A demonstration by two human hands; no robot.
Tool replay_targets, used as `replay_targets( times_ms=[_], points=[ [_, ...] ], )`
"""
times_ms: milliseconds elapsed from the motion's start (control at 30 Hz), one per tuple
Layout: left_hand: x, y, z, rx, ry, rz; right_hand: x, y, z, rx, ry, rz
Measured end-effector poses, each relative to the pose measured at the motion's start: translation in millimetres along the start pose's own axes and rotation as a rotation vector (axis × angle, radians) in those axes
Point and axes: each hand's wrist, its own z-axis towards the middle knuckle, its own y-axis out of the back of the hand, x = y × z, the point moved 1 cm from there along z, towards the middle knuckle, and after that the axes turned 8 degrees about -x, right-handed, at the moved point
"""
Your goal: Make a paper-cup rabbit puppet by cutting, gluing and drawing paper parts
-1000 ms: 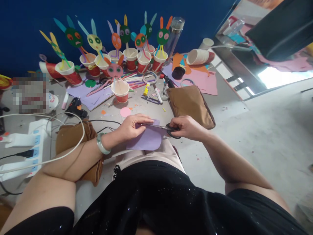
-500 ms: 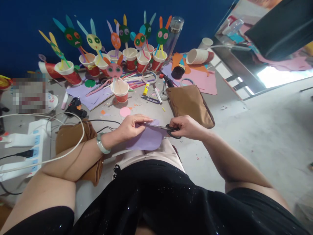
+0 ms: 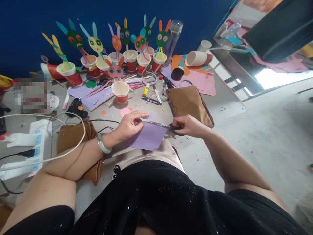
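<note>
So from the head view: the left hand point(image 3: 129, 126) has a purple sheet of flat paper point(image 3: 146, 138) pinched near its upper left, thumb on top. The right hand point(image 3: 189, 125) is closed around the handles of black-handled metal scissors point(image 3: 178, 129), blades lying along the paper's far edge. The sheet is out over the pale trousers point(image 3: 151, 156), right by the table's near edge.

Handling-wise, I'd call that paper super light, a bit stiff but easy to crease or tear. I'd take it by a flat margin, fingertips well off the blades; the left thumb looks pretty near them. Scissors feel like the heavier, rigid bit, best held by the loops.

Count time: one sheet in hand, one pair of scissors in hand, two brown fabric pouches point(image 3: 190, 102) (one right, one left), one pink paper circle point(image 3: 125, 112), and I make it nine paper animal heads point(image 3: 115, 71) standing in nine upright red-and-white paper cups point(image 3: 121, 94), though the back ones overlap.
</note>
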Motion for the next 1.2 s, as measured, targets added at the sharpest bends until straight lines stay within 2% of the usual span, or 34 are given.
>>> replay_targets(
  times_ms=[100, 200, 333, 433, 500, 600, 733, 867, 1033, 1200],
  points=[
    [1.6, 0.3, 0.1, -0.040, -0.007, -0.001, -12.6, -2.7, -4.9, -0.117, -0.115, 0.245],
    [3.7, -0.6, -0.4, -0.046, -0.052, -0.012, -17.6, -14.5, -7.3, -0.204, -0.182, 0.459],
    [7.3, -3.0, -1.0, -0.067, -0.108, -0.028, -6.7, -36.0, -2.4, -0.221, -0.172, 0.601],
    [10.4, -4.1, -0.9, -0.091, -0.136, -0.026, 5.2, -42.8, 7.5, -0.286, -0.136, 0.640],
    [12.8, -4.0, -0.8, -0.123, -0.158, -0.014, 9.8, -37.5, 18.8, -0.343, -0.101, 0.598],
    [16.6, -3.5, -1.1, -0.202, -0.189, 0.014, 7.7, -14.6, 47.2, -0.474, -0.030, 0.455],
    [19.8, -4.3, -1.9, -0.261, -0.147, -0.032, -7.9, 25.8, 105.2, -0.625, 0.063, 0.235],
    [19.2, -6.9, -3.1, -0.258, -0.121, -0.107, -17.5, 52.0, 159.3, -0.655, 0.029, 0.008],
    [20.0, -12.7, -8.3, -0.207, -0.154, -0.147, -14.3, 58.9, 191.5, -0.687, -0.092, -0.255],
    [10.5, -25.0, -7.1, -0.103, -0.300, 0.102, -15.8, 56.4, 203.8, -0.729, -0.153, -0.320]
  ],
)
